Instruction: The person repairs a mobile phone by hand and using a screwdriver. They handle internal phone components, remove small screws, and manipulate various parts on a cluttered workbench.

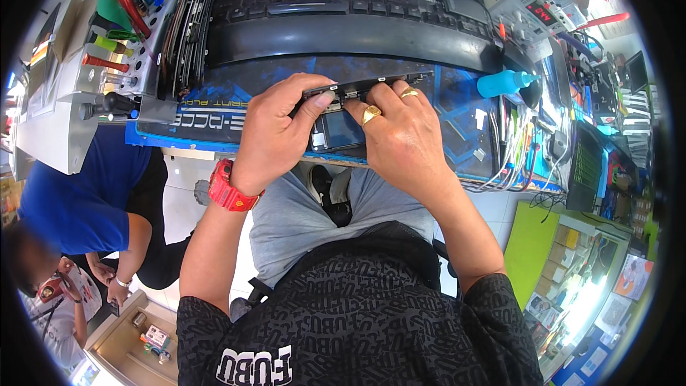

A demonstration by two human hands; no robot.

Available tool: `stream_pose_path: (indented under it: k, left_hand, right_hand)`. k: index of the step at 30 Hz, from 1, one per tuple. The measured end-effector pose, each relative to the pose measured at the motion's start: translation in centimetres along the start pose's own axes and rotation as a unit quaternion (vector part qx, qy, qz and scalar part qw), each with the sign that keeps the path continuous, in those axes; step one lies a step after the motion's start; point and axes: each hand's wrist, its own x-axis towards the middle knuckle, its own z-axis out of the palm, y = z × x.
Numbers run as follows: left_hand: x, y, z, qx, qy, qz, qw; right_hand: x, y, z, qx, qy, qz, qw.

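Near the front edge of the work mat, an opened phone (341, 131) sits with its dark inner side showing. A thin black panel (366, 85) stands tilted up along its far side. My left hand (270, 125) pinches the left end of this panel, thumb on the near face. My right hand (404, 136), wearing two gold rings, has its fingers curled in at the gap between panel and phone. Its fingertips are partly hidden, so whether they pinch a small part cannot be made out. A red watch (233, 187) is on my left wrist.
Beyond the mat (207, 116) lies a large black keyboard (343, 36). A light-blue bottle (506, 83) and cables (511, 171) are at the right. Thin dark panels (189, 36) and a tool holder (128, 50) stand left. A person in blue (78, 179) is at the left.
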Motion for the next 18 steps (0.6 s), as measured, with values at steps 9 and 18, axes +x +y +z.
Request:
stream_pose_path:
  k: [9, 18]
  left_hand:
    - [-0.16, 0.32, -0.09, -0.015, -0.003, -0.034, 0.999]
    - [-0.07, -0.2, 0.08, -0.015, 0.005, -0.002, 1.0]
  right_hand:
    - [0.34, 0.0, -0.32, -0.02, -0.018, -0.017, 0.999]
    - [0.4, -0.37, -0.38, -0.044, -0.03, -0.033, 0.998]
